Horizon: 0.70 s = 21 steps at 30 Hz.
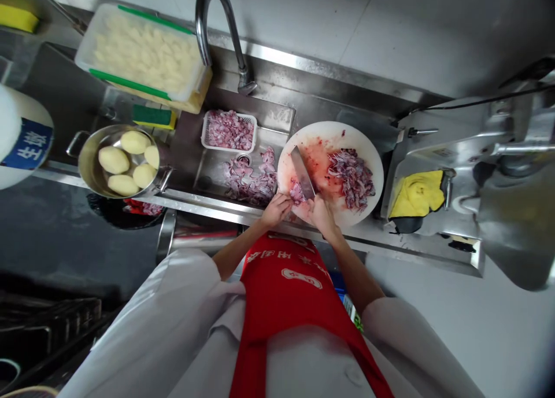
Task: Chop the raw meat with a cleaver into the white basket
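Note:
My right hand is wrapped round the handle of a cleaver, whose wide blade lies over a round white cutting board. At the board's near left edge, my left hand has its fingers closed on a small piece of raw meat beside the blade. A heap of dark reddish meat pieces sits on the board's right half, with bloody liquid around it. Left of the board, more raw meat lies in the steel sink, and a white basket there holds chopped meat.
A faucet arches over the sink. Left are a clear tub of pale pieces, a steel pot with peeled potatoes, a sponge and a white container. A yellow cloth lies by a metal machine at right.

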Each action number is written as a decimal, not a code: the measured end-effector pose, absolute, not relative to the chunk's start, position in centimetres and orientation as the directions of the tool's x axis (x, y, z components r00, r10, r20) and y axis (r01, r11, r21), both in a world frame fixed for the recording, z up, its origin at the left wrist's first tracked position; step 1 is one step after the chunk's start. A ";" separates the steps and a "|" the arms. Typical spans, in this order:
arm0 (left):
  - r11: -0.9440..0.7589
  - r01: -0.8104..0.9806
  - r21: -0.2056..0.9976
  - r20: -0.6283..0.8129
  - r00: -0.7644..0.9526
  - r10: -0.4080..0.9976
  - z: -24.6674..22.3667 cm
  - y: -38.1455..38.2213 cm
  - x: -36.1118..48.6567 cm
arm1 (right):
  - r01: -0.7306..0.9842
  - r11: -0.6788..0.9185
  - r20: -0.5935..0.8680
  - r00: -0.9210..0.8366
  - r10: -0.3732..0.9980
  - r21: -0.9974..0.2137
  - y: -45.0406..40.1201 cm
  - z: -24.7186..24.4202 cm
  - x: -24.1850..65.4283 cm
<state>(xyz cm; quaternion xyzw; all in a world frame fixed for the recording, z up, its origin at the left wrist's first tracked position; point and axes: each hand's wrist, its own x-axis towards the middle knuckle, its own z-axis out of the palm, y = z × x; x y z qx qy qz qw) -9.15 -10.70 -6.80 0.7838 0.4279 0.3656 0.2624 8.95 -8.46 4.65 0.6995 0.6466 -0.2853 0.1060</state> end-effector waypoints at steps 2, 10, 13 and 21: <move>-0.498 0.490 0.715 0.355 0.359 0.863 -6.9 -10.8 -9.1 | 0.961 -0.137 -0.534 -0.013 0.846 -0.240 -8.7 4.7 9.6; -0.484 0.464 0.742 0.353 0.345 0.870 -6.7 -11.3 -9.1 | 0.971 -0.122 -0.502 0.003 0.865 -0.204 -9.1 6.9 10.4; -0.435 0.488 0.757 0.356 0.250 0.900 -6.2 -12.0 -9.5 | 0.969 -0.104 -0.376 0.012 0.927 -0.226 -9.4 8.1 9.4; -0.431 0.498 0.753 0.323 0.291 0.900 -6.9 -11.2 -7.8 | 0.956 -0.107 -0.538 -0.061 0.841 -0.274 -10.1 4.6 7.7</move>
